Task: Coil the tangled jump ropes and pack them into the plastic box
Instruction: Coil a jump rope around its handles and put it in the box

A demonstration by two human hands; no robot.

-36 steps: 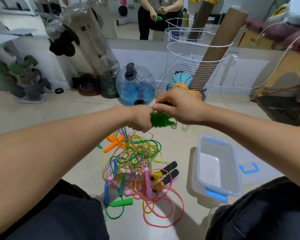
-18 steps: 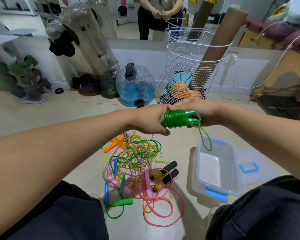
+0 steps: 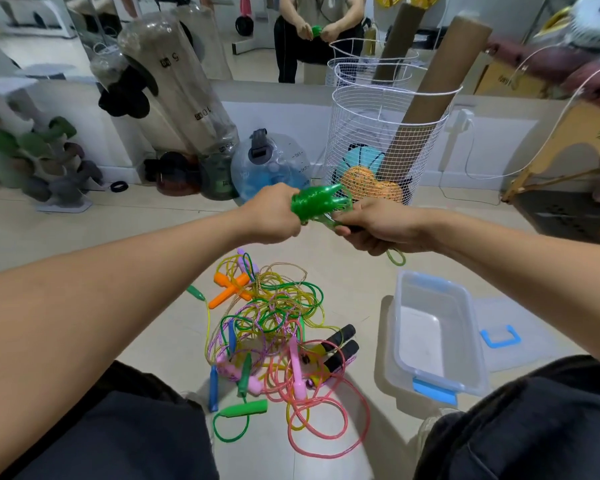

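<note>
— Fingers of our left hand [image 3: 272,216] curl round the green coiled rope [image 3: 314,206]; our right hand [image 3: 378,226] pinches its tail above the floor.
— If we loosen, the winding springs apart before the plastic box [image 3: 465,382], beside the tangled ropes [image 3: 274,327].

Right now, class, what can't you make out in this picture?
Head view only:
- Green rope end: hidden in the right hand.
- Its handles: wrapped in coils, partly covered by the left hand.
- Tangle: rope count unclear, strands overlap.
- Box near corner: behind knee.
</note>
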